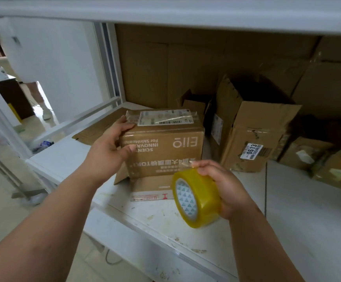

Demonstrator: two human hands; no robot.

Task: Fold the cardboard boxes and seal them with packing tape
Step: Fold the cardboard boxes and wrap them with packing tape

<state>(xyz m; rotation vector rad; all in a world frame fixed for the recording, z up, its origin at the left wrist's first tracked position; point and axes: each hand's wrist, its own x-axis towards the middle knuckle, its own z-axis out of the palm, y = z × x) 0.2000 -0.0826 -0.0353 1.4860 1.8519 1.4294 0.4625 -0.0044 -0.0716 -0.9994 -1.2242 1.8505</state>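
A brown cardboard box printed "Eiio" upside down stands on the white shelf, with a shipping label and clear tape across its top. A lower flap sticks out flat toward me. My left hand holds the box's left corner, fingers on top and thumb on the front face. In my right hand is a roll of yellowish packing tape, held just in front of the box's lower right part. The fingers curl round the roll and pinch the loose tape end at its top.
A taller open box with a "0613" sticker stands right of the held box. Smaller taped parcels lie far right. Flattened cardboard lies behind left, and large cartons fill the shelf's back. A person's legs show on the floor at left.
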